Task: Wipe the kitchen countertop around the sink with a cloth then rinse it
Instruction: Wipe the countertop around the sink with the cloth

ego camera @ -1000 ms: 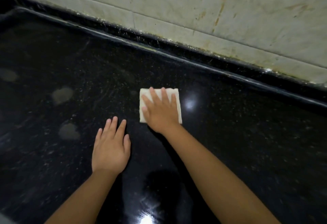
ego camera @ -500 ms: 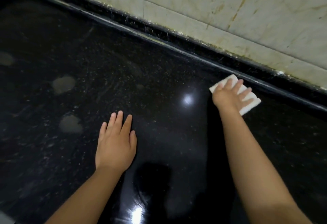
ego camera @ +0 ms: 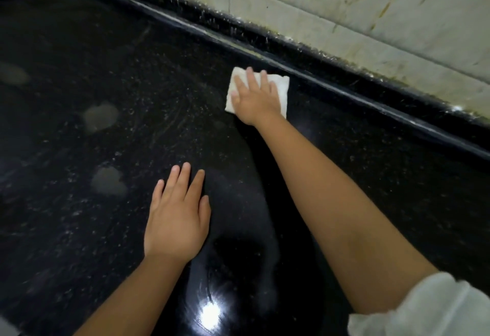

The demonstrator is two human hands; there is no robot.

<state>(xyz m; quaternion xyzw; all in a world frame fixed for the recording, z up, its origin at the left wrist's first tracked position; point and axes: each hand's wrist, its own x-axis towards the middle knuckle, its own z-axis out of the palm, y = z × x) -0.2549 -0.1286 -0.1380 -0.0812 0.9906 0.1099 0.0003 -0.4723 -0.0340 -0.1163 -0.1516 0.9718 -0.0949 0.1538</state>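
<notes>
White folded cloth [ego camera: 283, 89] sits under our right hand [ego camera: 254, 99], fingers straight and spread, pressing it flat on the glossy black speckled stone countertop [ego camera: 371, 176]; no pinch, just a flat palm push. Cloth lies near the back of the counter, just beside the raised black back edge strip [ego camera: 344, 89] below the stained pale tiled wall [ego camera: 344, 4]. Our left hand [ego camera: 176, 219] rests flat on the counter, fingers straight and together, holding nothing, well apart from the cloth, likely just bracing.

Progress, as we judge it: wiping is mid-way. Surface close to us by the bright light reflection [ego camera: 209, 312] looks slick and clean. To the left, dull greyish smudge patches [ego camera: 100, 117] and scattered pale specks remain, and faint swirl streaks show between them and the cloth, so that zone still needs passes. Grime along the back edge also looks untouched. No sink or tap in view, so rinsing is not yet begun. A crumpled white sleeve [ego camera: 424, 309] shows on the right arm.
</notes>
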